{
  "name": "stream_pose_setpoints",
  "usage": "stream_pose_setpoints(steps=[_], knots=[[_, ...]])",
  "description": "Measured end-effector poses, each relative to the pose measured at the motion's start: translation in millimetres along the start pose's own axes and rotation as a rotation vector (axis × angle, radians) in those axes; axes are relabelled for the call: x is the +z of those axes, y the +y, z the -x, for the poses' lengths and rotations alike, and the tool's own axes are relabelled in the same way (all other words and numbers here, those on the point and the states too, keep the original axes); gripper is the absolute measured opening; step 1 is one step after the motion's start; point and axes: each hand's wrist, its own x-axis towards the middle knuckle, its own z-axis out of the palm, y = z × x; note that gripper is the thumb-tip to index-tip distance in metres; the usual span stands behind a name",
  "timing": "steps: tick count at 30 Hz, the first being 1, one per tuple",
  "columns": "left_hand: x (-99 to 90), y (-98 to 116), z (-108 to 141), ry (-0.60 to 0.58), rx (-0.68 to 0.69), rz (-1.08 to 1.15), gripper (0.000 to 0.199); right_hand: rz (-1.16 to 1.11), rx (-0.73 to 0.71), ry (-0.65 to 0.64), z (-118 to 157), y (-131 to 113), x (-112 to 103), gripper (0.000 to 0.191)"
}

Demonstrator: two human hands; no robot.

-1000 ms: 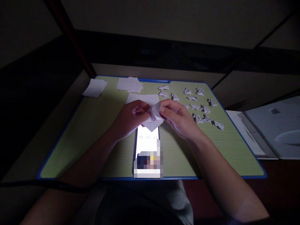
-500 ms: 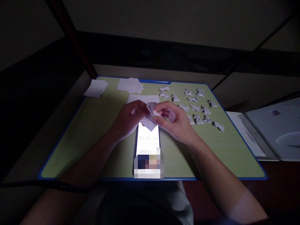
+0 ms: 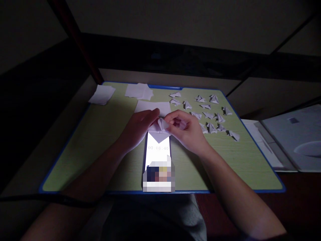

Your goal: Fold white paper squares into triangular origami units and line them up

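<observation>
Left hand [image 3: 136,129] is gripping folded paper [image 3: 158,137], right hand [image 3: 190,130] is pinching its flap, fingers [image 3: 175,130] tight; near phone [image 3: 158,154] is reading "00:08:40"!

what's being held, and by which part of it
A folded paper: the right hand pinches its raised flap; the left hand is at its left side, its grip unclear.

White paper [image 3: 157,128], blue-edged green table [image 3: 97,129]

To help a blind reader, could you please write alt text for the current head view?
Right hand pinches partly folded paper, left hand against it, above a lit phone on a green table; small folded pieces lie at right, flat sheets at far left.
</observation>
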Motion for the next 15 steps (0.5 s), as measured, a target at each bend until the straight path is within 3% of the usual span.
stream_pose_setpoints(steps=[9, 15], knots=[[-2.3, 7.0, 2.9, -0.024, 0.098, -0.16, 0.026, 0.0, 0.01, 0.0, 0.4, 1.4, -0.4, 0.009], [-0.7, 9.4, 3.9, 0.003, 0.104, -0.176, 0.021, -0.055, 0.028, 0.014, -2.2, -4.2, -0.6, 0.028]])
